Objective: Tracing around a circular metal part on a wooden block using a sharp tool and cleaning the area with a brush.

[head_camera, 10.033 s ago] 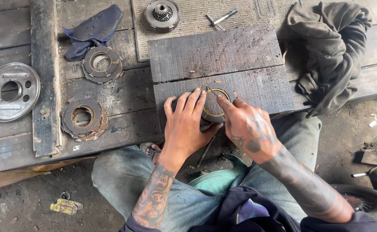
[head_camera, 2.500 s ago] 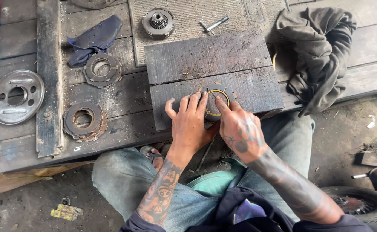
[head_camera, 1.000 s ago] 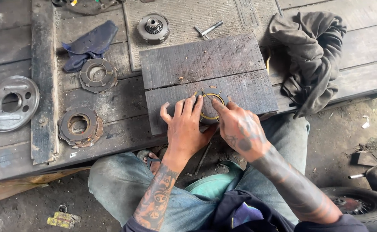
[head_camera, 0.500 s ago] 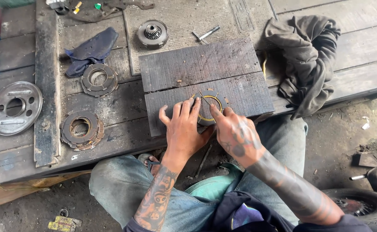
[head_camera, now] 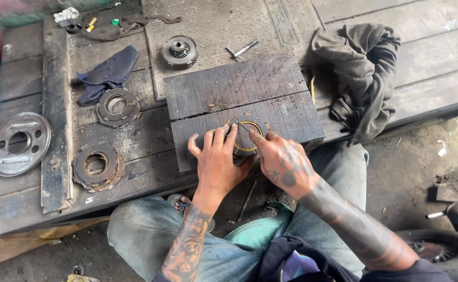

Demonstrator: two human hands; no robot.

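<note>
Landmark = dark slab (head_camera: 239, 104) mid-bench. Far left of slab: silver plate (head_camera: 19, 142) w/ holes, flat on the planks. Nearer the slab, a rusty disc stack (head_camera: 98, 166) low and a grey disc stack (head_camera: 117, 107) just above it, both w/ open centres. Blue rag (head_camera: 109, 73) lies up-left of slab; geared hub (head_camera: 179, 51) sits just beyond slab's top-left corner, w/ a bolt (head_camera: 242, 49) to the hub's right. On slab's near edge: the ring (head_camera: 245, 137), thin, brass-coloured w/ small tabs, lying flat. Left hand (head_camera: 217, 164) is spread over slab's front edge, fingers apart and pressed down, fingertips at ring's left rim, part-covering it. Right hand (head_camera: 284, 162) comes in from ring's right, thumb & index together on the rim, other fingers curled; can't tell if it pinches or only presses. Right of slab, a grey cloth (head_camera: 367, 73) is heaped on the bench, well apart from the hands. Judgement: to do this well, keep ring flat on slab, left palm as the steady anchor, press evenly round the rim w/ fingertips, not one side only, so it doesn't tilt or bend; keep it back from slab's edge so it can't slip off onto the lap.
</note>
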